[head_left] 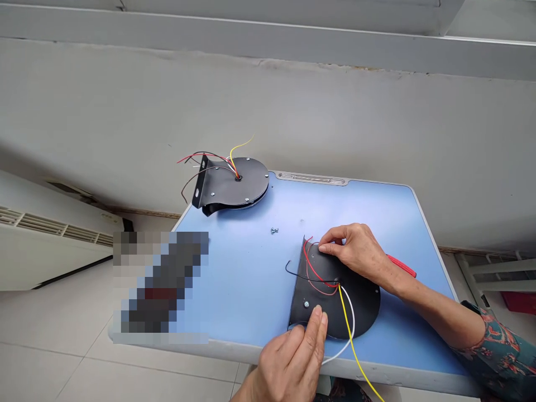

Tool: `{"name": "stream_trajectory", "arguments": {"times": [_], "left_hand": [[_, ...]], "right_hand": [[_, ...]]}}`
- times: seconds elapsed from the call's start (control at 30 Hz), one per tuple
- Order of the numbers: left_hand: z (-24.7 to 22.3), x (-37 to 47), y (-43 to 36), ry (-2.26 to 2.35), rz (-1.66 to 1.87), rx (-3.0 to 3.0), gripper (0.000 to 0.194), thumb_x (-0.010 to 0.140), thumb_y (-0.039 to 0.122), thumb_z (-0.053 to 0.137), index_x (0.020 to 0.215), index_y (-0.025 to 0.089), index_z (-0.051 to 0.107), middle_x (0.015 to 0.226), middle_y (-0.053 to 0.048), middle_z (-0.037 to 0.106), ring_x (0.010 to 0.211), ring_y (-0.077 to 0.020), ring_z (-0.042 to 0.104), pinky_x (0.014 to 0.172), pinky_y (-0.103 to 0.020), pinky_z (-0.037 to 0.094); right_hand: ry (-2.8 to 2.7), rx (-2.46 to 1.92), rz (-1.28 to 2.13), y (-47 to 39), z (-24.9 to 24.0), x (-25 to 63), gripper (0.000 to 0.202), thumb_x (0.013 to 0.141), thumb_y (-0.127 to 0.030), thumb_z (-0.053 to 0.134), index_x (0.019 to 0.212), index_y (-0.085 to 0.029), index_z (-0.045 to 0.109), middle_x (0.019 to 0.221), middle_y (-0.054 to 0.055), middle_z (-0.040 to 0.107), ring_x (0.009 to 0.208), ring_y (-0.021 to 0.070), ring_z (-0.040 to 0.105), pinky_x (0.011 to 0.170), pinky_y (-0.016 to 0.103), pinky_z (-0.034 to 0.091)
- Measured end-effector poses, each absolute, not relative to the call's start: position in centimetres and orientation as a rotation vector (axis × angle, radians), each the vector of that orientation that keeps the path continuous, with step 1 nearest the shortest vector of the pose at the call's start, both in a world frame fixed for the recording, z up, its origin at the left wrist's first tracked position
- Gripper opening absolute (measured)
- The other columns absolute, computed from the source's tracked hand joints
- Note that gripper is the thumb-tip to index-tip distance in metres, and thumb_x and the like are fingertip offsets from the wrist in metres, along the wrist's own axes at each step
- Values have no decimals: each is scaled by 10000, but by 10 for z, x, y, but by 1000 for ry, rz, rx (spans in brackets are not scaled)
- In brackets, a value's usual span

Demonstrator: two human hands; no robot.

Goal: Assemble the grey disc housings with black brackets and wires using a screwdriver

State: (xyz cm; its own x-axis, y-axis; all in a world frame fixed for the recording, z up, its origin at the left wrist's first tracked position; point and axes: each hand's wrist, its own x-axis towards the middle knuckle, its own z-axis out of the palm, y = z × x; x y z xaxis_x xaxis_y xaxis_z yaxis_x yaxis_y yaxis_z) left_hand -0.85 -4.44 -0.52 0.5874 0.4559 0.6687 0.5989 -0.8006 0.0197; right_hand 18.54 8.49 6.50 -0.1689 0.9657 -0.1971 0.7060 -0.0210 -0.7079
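A black metal plate (pixel 360 301) with a rounded right end and a raised left edge lies near the table's front. Red, black, white and yellow wires come out of its central hole. One screw (pixel 306 305) stands on its lower left part. My right hand (pixel 355 248) touches the plate's upper edge, thumb and forefinger pinched together; whatever is between them is too small to make out. My left hand (pixel 295 357) is at the plate's lower edge, fingers pressed together, fingertips beside the screw; whether it holds anything is hidden.
Another black plate assembly (pixel 234 187) with wires sits at the table's back left corner. Small screws (pixel 274 230) lie mid-table on the blue tabletop (pixel 243 268). A red-handled tool (pixel 402 266) is partly behind my right forearm. A blurred dark object (pixel 167 285) lies at the left.
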Motion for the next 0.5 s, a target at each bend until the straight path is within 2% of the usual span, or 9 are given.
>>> {"name": "stream_trajectory", "arguments": {"times": [0.37,0.5], "left_hand": [[-10,-15,-47,-830,-872,-2700,380,975,95,425,1211,3,708,1310,-222,688,965,-210,708,716,-271,584],[-21,-14,-47,-804,-1024,-2633,446,994,134,345,1239,-2,692,1403,-234,618,962,-206,707,676,-262,582]], "right_hand": [[-2078,-1675,1075,100,66,191,138,816,-155,704,712,-231,752,690,-21,717,689,135,598,668,289,412],[-2086,-1659,1096,101,65,191,137,812,-148,694,708,-223,742,692,-14,722,692,140,614,676,291,421]]}}
